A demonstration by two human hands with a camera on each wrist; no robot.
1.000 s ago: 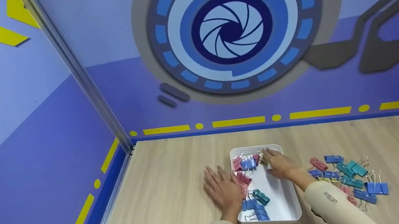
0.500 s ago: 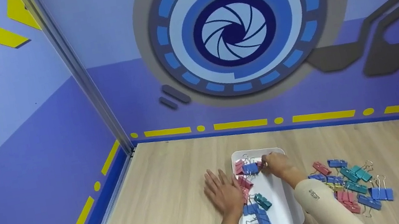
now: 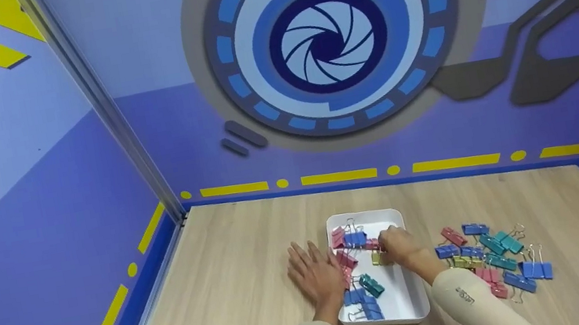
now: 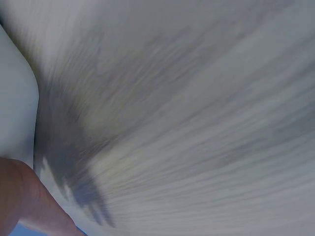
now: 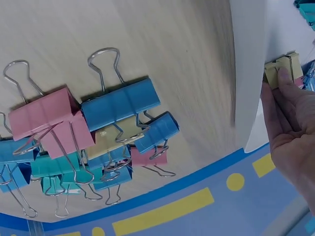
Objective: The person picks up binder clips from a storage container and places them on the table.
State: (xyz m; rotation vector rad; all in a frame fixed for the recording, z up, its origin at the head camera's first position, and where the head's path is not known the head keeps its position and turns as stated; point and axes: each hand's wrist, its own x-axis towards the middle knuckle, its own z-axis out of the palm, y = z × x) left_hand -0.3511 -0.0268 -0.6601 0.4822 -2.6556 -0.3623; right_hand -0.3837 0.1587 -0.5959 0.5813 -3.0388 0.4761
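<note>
A white tray [image 3: 403,299] holds pink, blue and green binder clips, mostly along its left side; a green binder clip [image 3: 371,285] lies near its middle. My right hand [image 3: 402,246] reaches over the tray's right side and pinches a yellow binder clip [image 5: 280,71] between thumb and fingers. Next to that clip, a blue binder clip [image 3: 355,239] and a pink binder clip [image 3: 338,236] sit at the far left end of the tray. My left hand [image 3: 317,275] rests at the tray's left edge, fingers straight and spread. Its thumb side overlaps the rim.
Right of the tray, a loose heap of binder clips lies on the wooden table [image 3: 240,288], with a blue binder clip [image 3: 537,269] at its right and a yellow binder clip [image 3: 468,262] towards its left. Purple panels [image 3: 163,148] enclose the table's back and sides.
My right hand has gone from extended fingers at the tray's far right corner to a curled pinch slightly nearer, and the yellow binder clip now shows beside it. The left hand stays put.
</note>
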